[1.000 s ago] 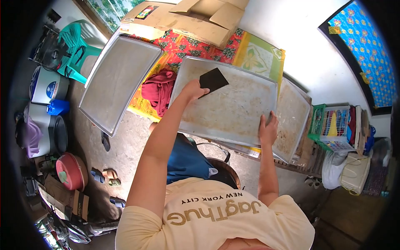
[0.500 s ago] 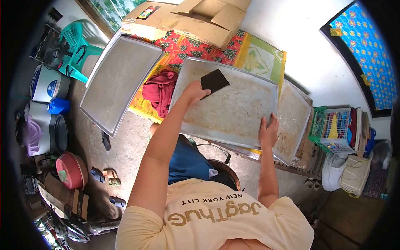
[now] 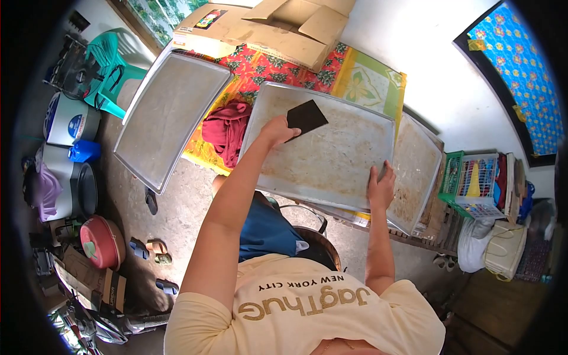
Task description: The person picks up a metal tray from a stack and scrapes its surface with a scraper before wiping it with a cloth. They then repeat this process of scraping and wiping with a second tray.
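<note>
My left hand (image 3: 277, 131) is closed on a dark, flat, rectangular piece (image 3: 307, 117), pinched at its near left corner. It is held over the upper left part of a shallow metal baking tray (image 3: 331, 151). The tray's surface has brownish stains and streaks. At the tray's right edge, my right hand (image 3: 381, 188) grips the rim, thumb on the inner side and fingers toward the outside. A crumpled maroon cloth (image 3: 228, 131) lies just left of this tray. Whether the dark piece touches the tray is hard to tell.
Another metal tray (image 3: 171, 118) lies at the left, and a stained tray (image 3: 417, 174) partly under mine at the right. Behind is an open cardboard box (image 3: 284, 44) on a patterned tablecloth (image 3: 260, 74). Baskets (image 3: 473, 183) stand right; a green chair (image 3: 112, 74) is far left.
The dark piece and my left hand have shifted very slightly to the right. My right hand and the trays stay in place.
</note>
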A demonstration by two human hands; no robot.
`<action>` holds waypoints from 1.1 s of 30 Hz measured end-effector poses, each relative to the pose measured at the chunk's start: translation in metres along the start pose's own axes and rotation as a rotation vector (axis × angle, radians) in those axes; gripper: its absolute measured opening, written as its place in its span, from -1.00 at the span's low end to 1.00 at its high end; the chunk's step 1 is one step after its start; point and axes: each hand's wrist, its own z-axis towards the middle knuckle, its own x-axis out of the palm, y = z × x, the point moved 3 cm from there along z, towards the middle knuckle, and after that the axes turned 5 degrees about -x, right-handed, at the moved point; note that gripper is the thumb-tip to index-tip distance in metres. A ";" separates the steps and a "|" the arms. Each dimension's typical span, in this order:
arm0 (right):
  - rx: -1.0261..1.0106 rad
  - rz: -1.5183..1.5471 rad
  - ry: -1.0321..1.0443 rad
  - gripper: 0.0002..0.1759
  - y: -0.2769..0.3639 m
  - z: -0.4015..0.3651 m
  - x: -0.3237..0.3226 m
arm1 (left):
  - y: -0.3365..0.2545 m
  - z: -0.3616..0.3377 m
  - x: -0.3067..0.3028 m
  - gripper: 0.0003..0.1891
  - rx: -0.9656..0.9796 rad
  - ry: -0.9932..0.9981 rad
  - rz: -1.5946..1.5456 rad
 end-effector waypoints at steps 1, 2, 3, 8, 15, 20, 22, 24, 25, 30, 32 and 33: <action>0.000 0.001 0.001 -0.38 0.000 0.000 0.000 | 0.002 0.002 0.001 -0.59 0.000 -0.013 -0.004; 0.002 0.001 0.001 -0.37 0.000 0.000 0.001 | 0.003 0.004 0.003 -0.59 0.012 0.012 0.017; 0.005 0.000 0.001 -0.37 0.000 0.000 0.001 | 0.003 0.005 0.004 -0.59 0.024 0.038 0.038; 0.008 0.012 0.006 -0.37 0.000 0.000 0.001 | -0.010 -0.002 0.007 -0.58 0.040 0.007 0.027; 0.008 0.019 0.002 -0.37 -0.001 0.000 0.001 | -0.028 -0.013 0.005 -0.58 0.054 0.044 0.041; 0.001 0.011 -0.001 -0.38 0.000 0.000 0.001 | -0.023 -0.006 0.012 -0.62 0.071 0.019 0.003; -0.006 0.017 -0.010 -0.38 -0.001 0.000 0.001 | -0.019 0.001 0.017 -0.62 0.107 0.063 -0.008; 0.000 0.019 -0.005 -0.39 -0.001 0.000 0.001 | -0.018 0.002 0.017 -0.62 0.054 0.042 0.015; 0.002 0.022 -0.002 -0.39 -0.001 0.000 0.001 | -0.022 -0.001 0.015 -0.61 0.027 0.030 0.027; 0.004 0.019 -0.001 -0.38 0.000 0.000 0.000 | -0.021 0.002 0.015 -0.59 0.045 -0.007 -0.129; 0.011 0.022 0.007 -0.38 0.002 0.001 -0.002 | -0.012 0.014 0.012 -0.59 0.041 -0.080 -0.203; 0.015 0.027 0.013 -0.38 0.004 0.000 -0.005 | -0.013 0.014 0.008 -0.58 0.061 -0.082 -0.253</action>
